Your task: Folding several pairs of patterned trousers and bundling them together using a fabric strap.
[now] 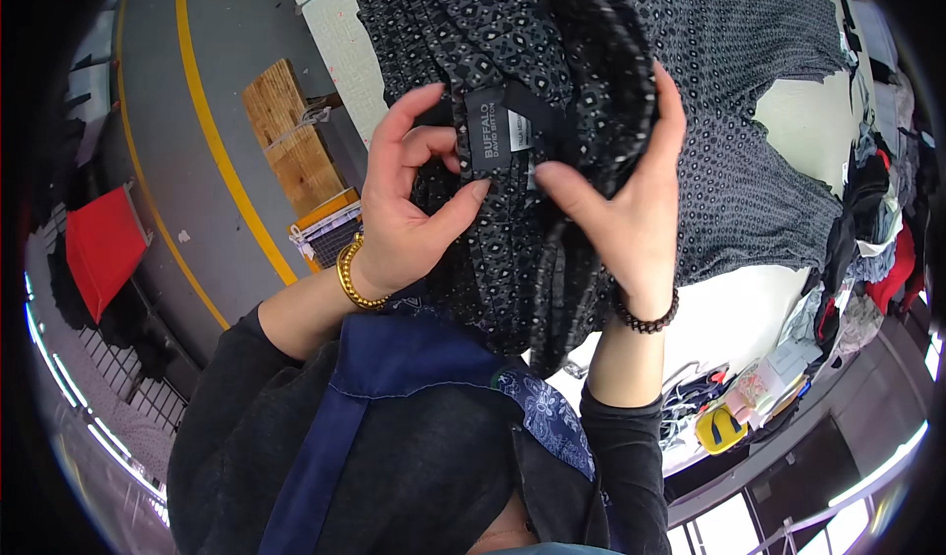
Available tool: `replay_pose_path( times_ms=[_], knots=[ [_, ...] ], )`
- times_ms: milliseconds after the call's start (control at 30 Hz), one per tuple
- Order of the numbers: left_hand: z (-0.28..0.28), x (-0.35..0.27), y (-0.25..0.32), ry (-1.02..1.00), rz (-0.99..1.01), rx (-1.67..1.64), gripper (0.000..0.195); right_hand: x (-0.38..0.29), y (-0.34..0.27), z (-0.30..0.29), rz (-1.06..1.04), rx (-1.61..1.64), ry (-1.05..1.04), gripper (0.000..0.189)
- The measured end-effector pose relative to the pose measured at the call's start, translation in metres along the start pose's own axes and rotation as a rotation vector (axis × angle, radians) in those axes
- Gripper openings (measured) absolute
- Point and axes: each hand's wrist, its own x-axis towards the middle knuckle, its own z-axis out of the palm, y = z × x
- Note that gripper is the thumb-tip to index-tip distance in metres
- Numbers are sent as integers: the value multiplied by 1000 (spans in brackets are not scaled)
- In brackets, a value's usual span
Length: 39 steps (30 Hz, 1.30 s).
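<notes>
A black-and-grey patterned garment point(480, 45) lies bunched in thick folds before me. Inside its neckline or waistband is a black woven label point(485, 137) with writing, beside a small white tag point(520, 132). My left hand point(414, 193) is at the left of the label, thumb and fingers apart and touching the cloth; its grip is unclear. On the right, my right hand point(628, 185) holds a raised, slightly blurred dark fold, thumb in front and fingers around the far edge. More cloth in a similar print point(739, 126) lies spread flat to the right.
The pale table point(746, 318) carries mixed clothes point(879, 237) along its right edge and a yellow container point(722, 429) near the lower right. Left of it are a wooden board point(292, 141), a grey floor with yellow lines point(222, 148) and a red panel point(103, 252).
</notes>
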Motion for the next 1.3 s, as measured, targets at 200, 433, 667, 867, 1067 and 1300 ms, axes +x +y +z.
replay_pose_path(
  times_ms=[200, 433, 667, 867, 1067, 1300],
  knots=[
    [-6, -7, -9, -52, -113, -50, 59, 2, 5, 8, -218, -279, 72, 80],
    [-7, -7, -6, -200, 73, 245, 47, 11, 25, -12, 67, 335, 5, 78],
    [18, -4, 4, -296, 464, 735, 44, 8, 22, -7, -41, 386, 10, 74],
    [22, -2, 14, -376, 402, 785, 45, 3, 3, -4, -99, -74, 23, 69],
    [10, 0, 4, -235, 52, 326, 37, 15, 21, -17, 201, 444, 65, 65],
    [6, 11, 1, -131, 119, 454, 27, 12, 29, -19, 298, 675, 106, 62]
  ],
)
